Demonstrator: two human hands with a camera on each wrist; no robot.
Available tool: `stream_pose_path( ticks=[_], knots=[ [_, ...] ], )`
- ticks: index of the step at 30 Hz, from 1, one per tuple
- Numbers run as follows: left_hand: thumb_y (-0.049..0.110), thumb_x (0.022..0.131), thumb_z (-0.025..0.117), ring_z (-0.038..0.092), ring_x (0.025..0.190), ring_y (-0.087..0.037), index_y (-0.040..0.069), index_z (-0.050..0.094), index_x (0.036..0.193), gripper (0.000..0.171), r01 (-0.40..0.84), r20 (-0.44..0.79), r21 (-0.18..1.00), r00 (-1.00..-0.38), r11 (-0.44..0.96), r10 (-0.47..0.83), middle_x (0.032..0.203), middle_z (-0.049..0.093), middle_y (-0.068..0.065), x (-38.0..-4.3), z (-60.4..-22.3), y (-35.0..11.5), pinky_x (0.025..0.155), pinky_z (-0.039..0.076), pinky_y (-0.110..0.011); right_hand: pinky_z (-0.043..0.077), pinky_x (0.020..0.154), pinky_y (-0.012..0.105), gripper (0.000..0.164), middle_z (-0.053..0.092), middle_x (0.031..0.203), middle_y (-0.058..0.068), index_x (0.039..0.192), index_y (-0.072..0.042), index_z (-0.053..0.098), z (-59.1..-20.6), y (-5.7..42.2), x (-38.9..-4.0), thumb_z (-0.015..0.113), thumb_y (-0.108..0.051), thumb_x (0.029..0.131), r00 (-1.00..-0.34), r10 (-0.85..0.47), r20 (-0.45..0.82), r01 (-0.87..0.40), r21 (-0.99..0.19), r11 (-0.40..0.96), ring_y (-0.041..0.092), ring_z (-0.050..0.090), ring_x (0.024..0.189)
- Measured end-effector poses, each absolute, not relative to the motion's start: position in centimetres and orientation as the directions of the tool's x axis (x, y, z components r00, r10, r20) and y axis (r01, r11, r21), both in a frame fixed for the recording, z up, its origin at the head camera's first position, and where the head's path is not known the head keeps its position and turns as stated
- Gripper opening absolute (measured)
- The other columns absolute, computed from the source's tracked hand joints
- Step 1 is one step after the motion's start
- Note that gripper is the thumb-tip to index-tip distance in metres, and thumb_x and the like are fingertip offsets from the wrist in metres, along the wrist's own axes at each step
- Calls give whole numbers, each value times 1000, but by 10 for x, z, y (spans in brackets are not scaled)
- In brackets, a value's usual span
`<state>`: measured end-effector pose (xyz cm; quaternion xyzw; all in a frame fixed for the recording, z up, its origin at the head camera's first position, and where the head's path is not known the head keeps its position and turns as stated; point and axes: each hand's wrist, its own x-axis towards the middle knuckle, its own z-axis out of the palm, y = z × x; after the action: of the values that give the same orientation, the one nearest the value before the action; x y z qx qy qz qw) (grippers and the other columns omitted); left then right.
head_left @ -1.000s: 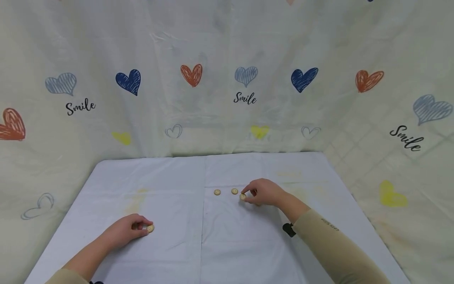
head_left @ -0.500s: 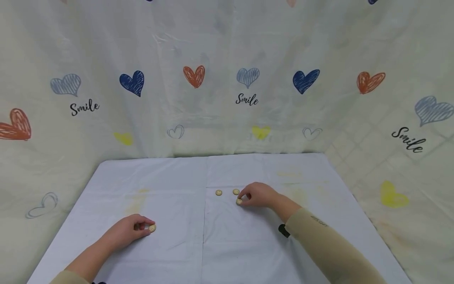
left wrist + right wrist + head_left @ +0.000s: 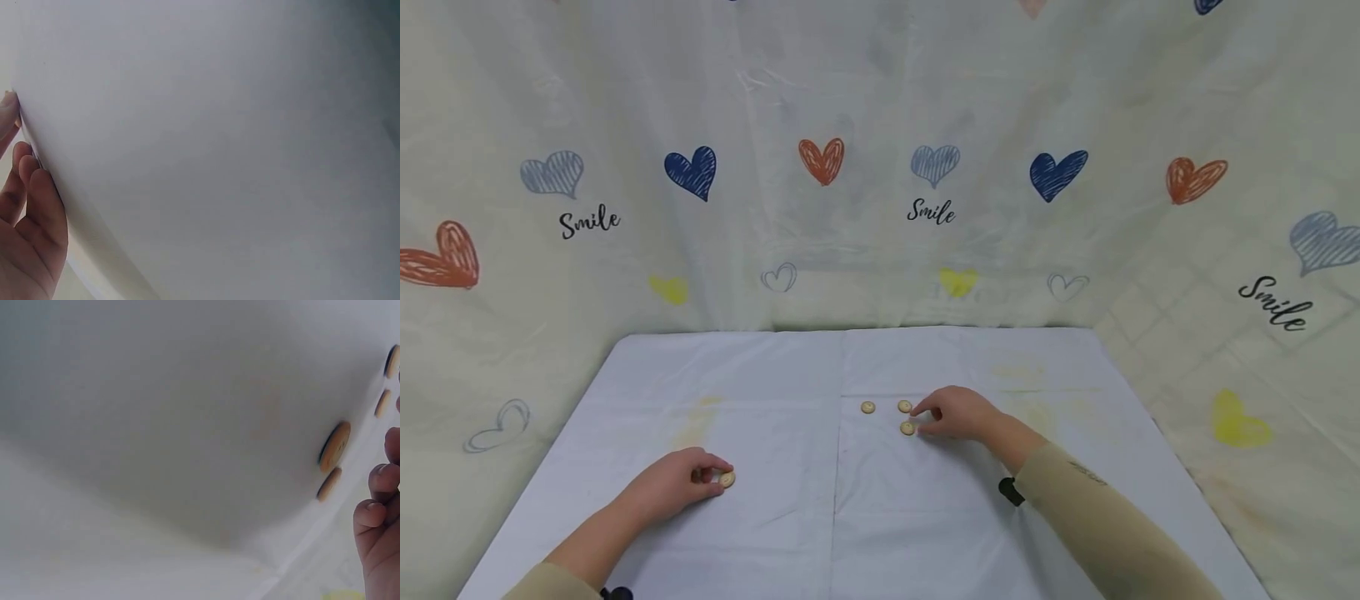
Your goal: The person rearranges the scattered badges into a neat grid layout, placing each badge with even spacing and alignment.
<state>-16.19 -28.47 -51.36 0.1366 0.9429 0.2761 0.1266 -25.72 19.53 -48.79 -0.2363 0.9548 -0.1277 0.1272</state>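
Observation:
Round wooden buttons lie on the white cloth. In the head view, my left hand (image 3: pixel 673 485) pinches one button (image 3: pixel 727 479) between thumb and fingers at the left of the cloth. My right hand (image 3: pixel 958 414) hovers right of centre, its thumb and index finger spread apart. Just off its thumb tip lies a button (image 3: pixel 907 428); another button (image 3: pixel 905 407) sits behind that one, near the index fingertip. A third button (image 3: pixel 868 407) lies further left. In the right wrist view, several buttons show, including a nearer button (image 3: pixel 335 447) beside my curled rear fingers (image 3: pixel 369 514).
A white cloth (image 3: pixel 760 550) with creases and faint yellow stains covers the table. Behind and at the sides hangs a pale curtain (image 3: pixel 865 242) printed with hearts and "Smile". A dark strap piece (image 3: pixel 1011 491) shows at my right wrist.
My right hand has brought a button slightly left and nearer me, then let it go in front of another button. My left hand keeps its pinch, almost still.

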Motion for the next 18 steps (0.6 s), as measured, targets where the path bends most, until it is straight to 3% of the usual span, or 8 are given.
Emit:
stream_pose_path(
  ticks=[10,18],
  knots=[
    [33,85,79,47,73,-3,29,74,108,23,215,-154,523,-928,825,340,83,53,12,-165,-513,-282,66,41,-27,39,61,30,31,51,63,-6,116,-25,76,-475,239,-247,79,-32,86,-895,-407,-182,-313,-394,864,10,45,61],
    [32,85,79,47,71,-4,28,74,106,23,221,-163,504,-925,835,343,81,53,12,-166,-513,-282,64,40,-28,39,61,30,31,50,64,-5,115,-26,76,-472,255,-243,80,-31,85,-907,-380,-181,-281,-411,867,11,45,62]
  ],
)
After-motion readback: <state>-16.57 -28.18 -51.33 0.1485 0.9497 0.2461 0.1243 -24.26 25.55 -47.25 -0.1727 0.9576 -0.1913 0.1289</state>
